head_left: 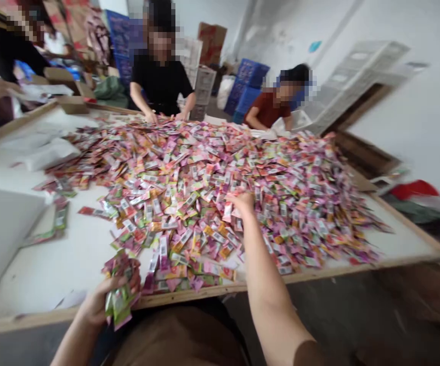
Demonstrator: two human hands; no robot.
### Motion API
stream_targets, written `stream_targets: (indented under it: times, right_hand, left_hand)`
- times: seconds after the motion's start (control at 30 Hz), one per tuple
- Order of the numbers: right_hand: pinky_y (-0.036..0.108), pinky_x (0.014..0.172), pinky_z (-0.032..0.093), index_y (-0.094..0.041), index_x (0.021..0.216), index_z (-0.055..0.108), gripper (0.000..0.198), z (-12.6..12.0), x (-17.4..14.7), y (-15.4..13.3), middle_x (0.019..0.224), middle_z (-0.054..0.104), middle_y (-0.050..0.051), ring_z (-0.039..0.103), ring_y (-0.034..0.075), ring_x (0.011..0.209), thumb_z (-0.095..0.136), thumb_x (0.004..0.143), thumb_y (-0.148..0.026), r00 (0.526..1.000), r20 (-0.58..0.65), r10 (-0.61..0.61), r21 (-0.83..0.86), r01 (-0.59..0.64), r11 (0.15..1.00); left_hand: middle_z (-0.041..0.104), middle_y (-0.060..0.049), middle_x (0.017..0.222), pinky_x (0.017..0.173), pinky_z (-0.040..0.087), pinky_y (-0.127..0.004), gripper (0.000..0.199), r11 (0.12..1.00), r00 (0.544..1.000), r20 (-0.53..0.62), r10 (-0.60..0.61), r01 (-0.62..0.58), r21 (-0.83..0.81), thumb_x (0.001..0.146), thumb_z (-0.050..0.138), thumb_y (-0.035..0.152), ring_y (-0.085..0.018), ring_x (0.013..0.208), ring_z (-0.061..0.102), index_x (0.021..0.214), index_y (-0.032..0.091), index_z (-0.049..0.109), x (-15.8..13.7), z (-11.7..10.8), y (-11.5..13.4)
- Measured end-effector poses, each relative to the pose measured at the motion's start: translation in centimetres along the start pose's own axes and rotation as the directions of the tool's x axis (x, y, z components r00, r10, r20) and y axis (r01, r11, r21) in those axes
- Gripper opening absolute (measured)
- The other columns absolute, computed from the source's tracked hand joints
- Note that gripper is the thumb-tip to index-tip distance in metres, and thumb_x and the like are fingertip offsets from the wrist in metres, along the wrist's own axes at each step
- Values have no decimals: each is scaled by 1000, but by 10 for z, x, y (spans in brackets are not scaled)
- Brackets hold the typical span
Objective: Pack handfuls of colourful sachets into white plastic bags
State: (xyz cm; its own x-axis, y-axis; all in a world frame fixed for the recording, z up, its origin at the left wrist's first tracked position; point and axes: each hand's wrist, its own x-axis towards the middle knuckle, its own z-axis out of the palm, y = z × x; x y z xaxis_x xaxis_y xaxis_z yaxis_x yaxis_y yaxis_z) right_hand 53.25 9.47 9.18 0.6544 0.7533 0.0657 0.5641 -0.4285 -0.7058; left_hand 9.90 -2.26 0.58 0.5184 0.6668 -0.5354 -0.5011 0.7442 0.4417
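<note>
A broad heap of small stick packets (pixel 205 173) in pink, purple, green and orange covers much of the white table (pixel 79 244). At the table's front edge, my left hand (pixel 105 297) is closed round a bunch of packets (pixel 121 290), green and pink ends poking out below. My right hand (pixel 244 202) reaches into the middle of the heap, its fingers bent round a pink-and-white packet (pixel 228 211). Some of its fingertips are hidden among the packets.
Two people (pixel 162 76) work at the far side, one in dark red (pixel 268 109). A wooden rim (pixel 189 296) edges the table. White plastic bags (pixel 52 152) and a pale sheet or box (pixel 4 234) lie left. An open carton (pixel 71 101) stands at the back left corner.
</note>
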Motion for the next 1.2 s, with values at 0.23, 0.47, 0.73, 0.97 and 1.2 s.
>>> stream_targets:
  times: [0.23,0.47,0.73,0.97,1.2]
  right_hand:
    - [29,56,53,-19,84,66,30,-6,-91,-7,80,73,6,67,19,63,76,69,-43,930,354,-100,462,-80,883]
    - [29,61,52,-21,71,61,23,76,-225,-43,65,63,-2,59,15,59,75,73,-39,695,674,-250,573,-278,771]
    - [32,80,52,-21,86,62,30,100,-266,-45,84,70,1,65,20,82,74,72,-44,871,489,-47,654,-331,680]
    - [33,81,51,-20,90,62,40,85,-281,-44,84,66,1,63,20,82,74,75,-55,764,637,-99,676,-492,549]
    - [35,87,51,-24,110,59,50,61,-295,-29,94,63,2,61,21,90,67,80,-64,636,684,-357,661,-332,673]
  left_hand:
    - [69,-6,76,61,56,-33,39,986,989,-110,104,-88,144,63,83,18,-20,63,66,97,14,66,4,18,-1]
    - [74,-7,84,66,59,-35,50,944,964,-119,239,-202,261,58,89,18,-24,67,71,101,19,64,2,66,-21]
    - [69,-5,60,44,55,-33,47,949,984,-83,157,-127,289,64,86,28,-21,42,61,100,16,58,-3,80,-34]
    - [69,-6,62,46,55,-32,40,959,992,-44,117,-102,264,62,86,26,-20,44,62,92,12,64,-21,82,-46]
    - [75,-8,101,81,57,-36,69,941,959,-115,258,-222,254,51,91,22,-29,95,70,114,20,64,-43,77,-55]
